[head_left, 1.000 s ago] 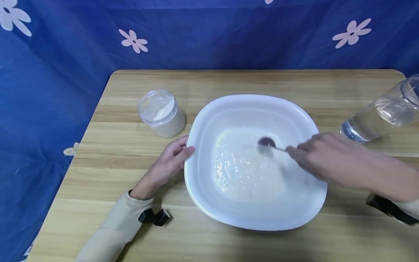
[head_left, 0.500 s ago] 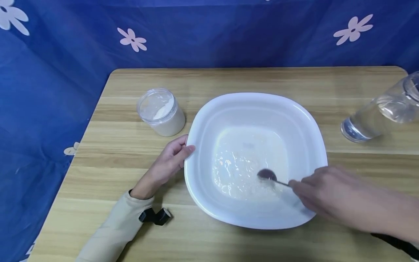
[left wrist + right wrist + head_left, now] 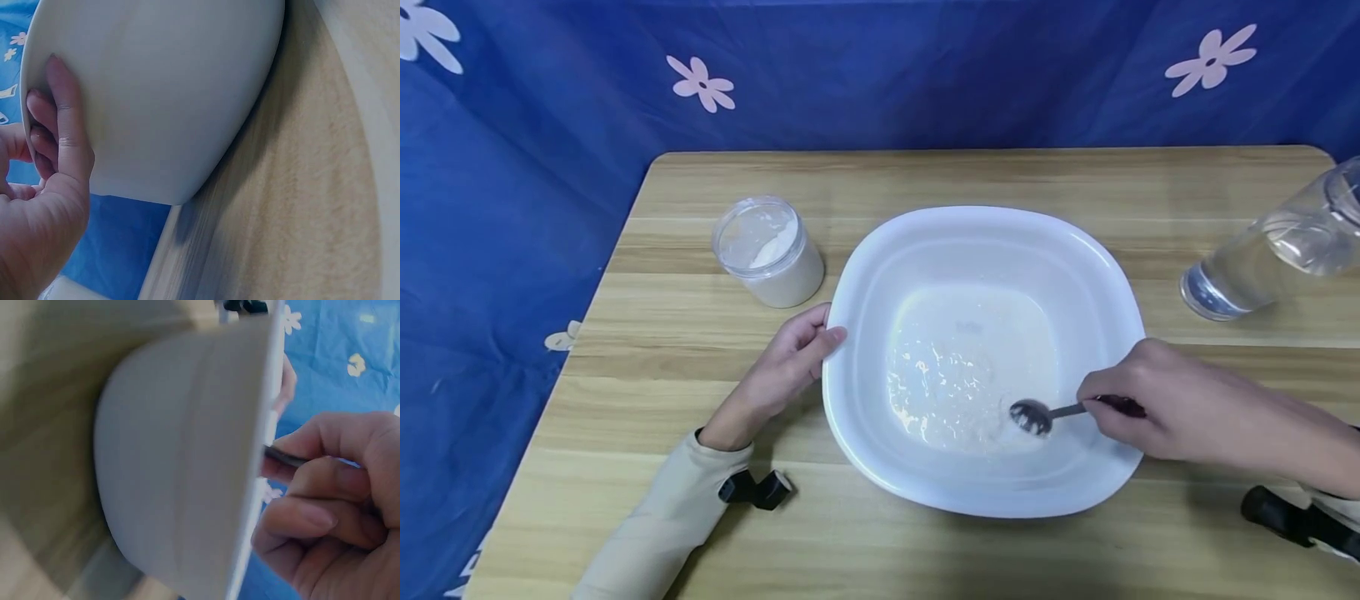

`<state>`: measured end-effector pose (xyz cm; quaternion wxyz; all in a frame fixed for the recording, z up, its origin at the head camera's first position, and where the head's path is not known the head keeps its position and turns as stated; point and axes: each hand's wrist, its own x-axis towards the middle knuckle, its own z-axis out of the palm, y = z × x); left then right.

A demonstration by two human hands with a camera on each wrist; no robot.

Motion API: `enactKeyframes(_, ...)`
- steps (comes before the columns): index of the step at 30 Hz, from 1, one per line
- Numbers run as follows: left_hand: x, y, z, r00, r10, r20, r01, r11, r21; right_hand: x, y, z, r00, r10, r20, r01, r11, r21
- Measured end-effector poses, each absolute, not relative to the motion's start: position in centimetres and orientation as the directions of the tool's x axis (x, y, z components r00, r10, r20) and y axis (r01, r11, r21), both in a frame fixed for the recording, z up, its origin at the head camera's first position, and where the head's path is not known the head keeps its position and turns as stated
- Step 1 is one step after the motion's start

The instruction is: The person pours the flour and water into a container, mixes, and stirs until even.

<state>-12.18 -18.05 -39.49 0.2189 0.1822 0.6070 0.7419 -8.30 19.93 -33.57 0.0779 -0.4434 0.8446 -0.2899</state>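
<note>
A white plastic basin (image 3: 985, 500) stands on the table, with a shallow wet, whitish mixture (image 3: 947, 392) glistening on its floor. My left hand (image 3: 782, 371) grips the basin's left rim, thumb on top; in the left wrist view its fingers (image 3: 72, 134) lie against the outer wall. Over the basin's right rim, my right hand (image 3: 1180, 408) pinches the handle of a metal spoon (image 3: 1032, 416). The spoon's bowl is low in the basin near the mixture's right edge; whether it touches the bottom I cannot tell. In the right wrist view the basin wall hides the spoon's bowl.
An open clear jar (image 3: 771, 254) of white powder stands left behind the basin. To the right is a clear glass bottle (image 3: 1270, 242) holding clear liquid, cut off by the frame. A blue flowered cloth (image 3: 925, 75) hangs behind the wooden table (image 3: 625, 400).
The spoon has swept from the far right part of the basin toward the near side, then slightly right, with my right hand. My left hand keeps its hold on the rim.
</note>
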Motion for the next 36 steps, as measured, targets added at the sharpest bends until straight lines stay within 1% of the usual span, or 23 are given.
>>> enactKeyframes(3, -12.2, -18.1, -39.5, -0.837, 0.548, 0.012, -0.103, -0.178, 0.979, -8.5, 20.2, -33.2, -0.621, -0.774, 0.120, -0.700, 0.481, -0.528)
enactKeyframes(7, -12.2, -18.1, -39.5, -0.840, 0.542, 0.006, -0.106, -0.175, 0.979, -8.7, 19.5, -33.3, -0.613, -0.782, 0.110, -0.694, 0.466, -0.549)
enactKeyframes(10, -12.2, -18.1, -39.5, -0.842, 0.539, -0.002, -0.108, -0.166, 0.980, -9.1, 19.0, -33.4, -0.623, -0.769, 0.142, -0.706, 0.474, -0.527)
enactKeyframes(13, -12.1, -18.1, -39.4, -0.840, 0.542, -0.006, -0.115, -0.167, 0.979, -9.3, 18.9, -33.5, -0.653, -0.733, 0.192, -0.712, 0.506, -0.487)
enactKeyframes(15, -12.1, -18.1, -39.4, -0.840, 0.542, -0.007, -0.118, -0.170, 0.978, -9.4, 18.9, -33.5, -0.659, -0.727, 0.194, -0.706, 0.509, -0.492)
enactKeyframes(18, -12.2, -18.1, -39.4, -0.841, 0.540, -0.011, -0.122, -0.170, 0.978, -9.2, 18.6, -33.6, -0.642, -0.747, 0.173, -0.699, 0.477, -0.534)
enactKeyframes(21, -12.2, -18.1, -39.4, -0.841, 0.541, -0.011, -0.121, -0.169, 0.978, -9.1, 18.2, -33.7, -0.625, -0.758, 0.187, -0.705, 0.445, -0.552)
enactKeyframes(27, -12.2, -18.2, -39.3, -0.843, 0.538, -0.025, -0.128, -0.156, 0.979, -9.9, 17.5, -34.0, -0.632, -0.726, 0.271, -0.748, 0.479, -0.459)
enactKeyframes(29, -12.2, -18.1, -39.2, -0.842, 0.539, -0.036, -0.134, -0.144, 0.980, -10.2, 17.5, -34.1, -0.629, -0.718, 0.299, -0.758, 0.478, -0.444)
enactKeyframes(33, -12.2, -18.1, -39.1, -0.840, 0.541, -0.048, -0.142, -0.133, 0.981, -10.3, 17.4, -34.1, -0.624, -0.723, 0.297, -0.758, 0.468, -0.454)
enactKeyframes(36, -12.3, -18.1, -39.0, -0.838, 0.543, -0.052, -0.146, -0.131, 0.981, -10.0, 17.4, -34.0, -0.624, -0.733, 0.271, -0.748, 0.459, -0.479)
